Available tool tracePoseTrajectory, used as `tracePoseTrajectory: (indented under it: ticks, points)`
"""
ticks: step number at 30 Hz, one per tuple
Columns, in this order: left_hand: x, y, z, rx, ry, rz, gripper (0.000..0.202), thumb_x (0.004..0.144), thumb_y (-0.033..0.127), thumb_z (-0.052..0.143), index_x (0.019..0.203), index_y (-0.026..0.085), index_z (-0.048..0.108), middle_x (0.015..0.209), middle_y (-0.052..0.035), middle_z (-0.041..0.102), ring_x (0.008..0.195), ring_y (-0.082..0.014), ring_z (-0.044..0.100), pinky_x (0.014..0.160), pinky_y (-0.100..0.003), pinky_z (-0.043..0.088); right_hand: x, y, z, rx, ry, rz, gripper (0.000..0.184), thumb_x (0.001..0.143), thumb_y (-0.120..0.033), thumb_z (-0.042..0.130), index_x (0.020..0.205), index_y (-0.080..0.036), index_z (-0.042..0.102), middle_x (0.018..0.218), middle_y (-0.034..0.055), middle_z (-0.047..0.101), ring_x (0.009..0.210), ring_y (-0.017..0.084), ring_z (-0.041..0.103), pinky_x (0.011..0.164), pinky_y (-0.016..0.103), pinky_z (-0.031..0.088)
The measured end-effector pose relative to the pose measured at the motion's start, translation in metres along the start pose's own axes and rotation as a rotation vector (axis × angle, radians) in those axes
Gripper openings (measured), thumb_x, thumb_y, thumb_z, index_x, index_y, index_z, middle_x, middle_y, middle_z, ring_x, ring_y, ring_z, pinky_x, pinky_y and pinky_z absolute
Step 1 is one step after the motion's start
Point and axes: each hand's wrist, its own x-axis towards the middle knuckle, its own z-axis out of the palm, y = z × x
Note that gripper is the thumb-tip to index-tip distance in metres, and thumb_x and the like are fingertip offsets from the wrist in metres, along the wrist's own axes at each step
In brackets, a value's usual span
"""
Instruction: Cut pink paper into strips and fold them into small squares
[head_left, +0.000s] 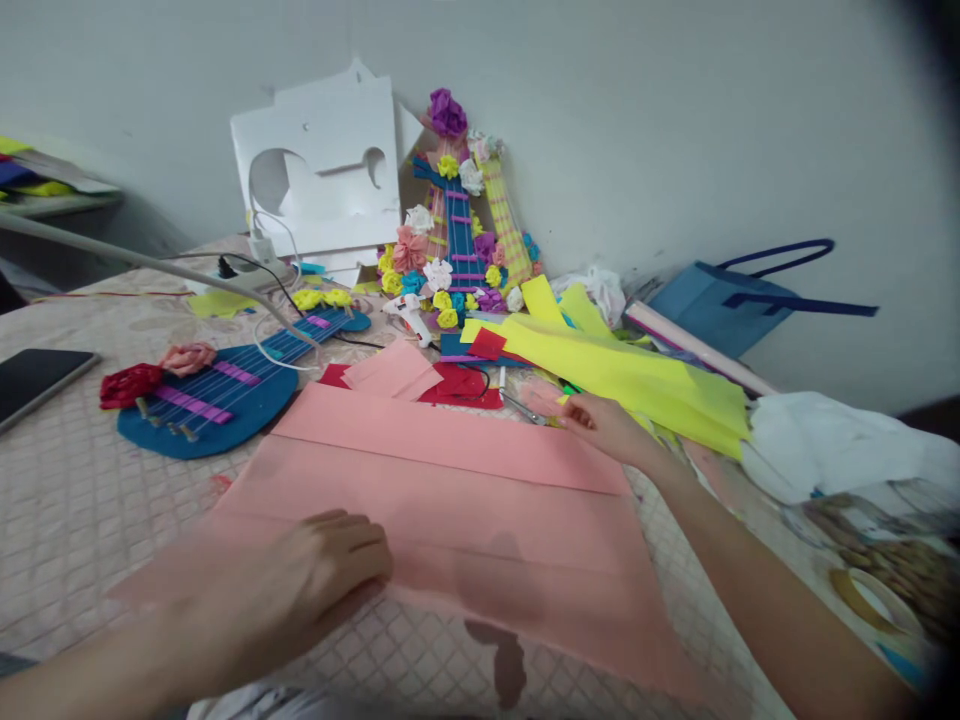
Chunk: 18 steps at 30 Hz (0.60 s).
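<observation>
Left hand (337,560) lies on pink crepe paper (465,490), fingers loosely bent, not clenched. Right hand (604,425) curled at scissors (529,408); cannot tell whether gripping.

"Where does the camera look from?"
"The person's head, facing forward and down across a beige, diamond-patterned tablecloth (67,510)."
"What's close?"
"The bare left hand (330,565), low in view; the bare right hand (604,425) is farther off."
"And mid-view?"
"A wide, pale pink paper sheet (450,475), with the plain grey wall (615,120) beyond, facing us."
</observation>
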Motion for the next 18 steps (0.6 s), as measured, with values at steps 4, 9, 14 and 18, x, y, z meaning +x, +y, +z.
tracePoseTrajectory:
  ticks: [4, 9, 14, 18]
  points:
    - [0.023, -0.018, -0.014, -0.105, -0.132, -0.167, 0.017, 0.088, 0.015, 0.044, 0.082, 0.019, 0.06, 0.081, 0.0011, 0.065, 0.072, -0.0127, 0.058, 0.063, -0.022, 0.038, -0.014, -0.007, -0.01, 0.026, -0.014, -0.011, 0.014, 0.083, -0.028, 0.049, 0.077, -0.018, 0.058, 0.071, 0.0012, 0.061, 0.064, 0.016, 0.055, 0.058, 0.025, 0.038]
    - [0.049, -0.047, -0.01, -0.144, -0.212, -0.263, 0.017, 0.084, 0.022, 0.045, 0.076, 0.017, 0.06, 0.074, -0.0005, 0.064, 0.064, -0.0131, 0.055, 0.056, -0.022, 0.034, -0.037, -0.011, -0.024, 0.077, -0.022, -0.022, 0.019, 0.085, -0.033, 0.049, 0.081, -0.02, 0.061, 0.076, 0.0021, 0.064, 0.066, 0.016, 0.056, 0.057, 0.026, 0.04]
    - [0.058, -0.061, -0.006, -0.205, -0.253, -0.291, 0.018, 0.076, 0.018, 0.044, 0.075, 0.016, 0.061, 0.073, -0.0011, 0.063, 0.064, -0.0131, 0.054, 0.055, -0.021, 0.034, -0.066, -0.021, -0.033, 0.062, 0.046, 0.002, 0.021, 0.088, -0.037, 0.048, 0.083, -0.021, 0.06, 0.08, 0.0036, 0.066, 0.068, 0.018, 0.058, 0.058, 0.028, 0.043]
    - [0.062, -0.064, -0.006, -0.216, -0.253, -0.271, 0.02, 0.079, 0.021, 0.044, 0.08, 0.016, 0.063, 0.078, -0.0018, 0.065, 0.069, -0.0142, 0.056, 0.059, -0.022, 0.037, -0.085, -0.035, -0.021, 0.109, 0.046, -0.051, 0.015, 0.09, -0.032, 0.047, 0.088, -0.022, 0.058, 0.088, 0.0044, 0.065, 0.075, 0.017, 0.06, 0.06, 0.027, 0.047]
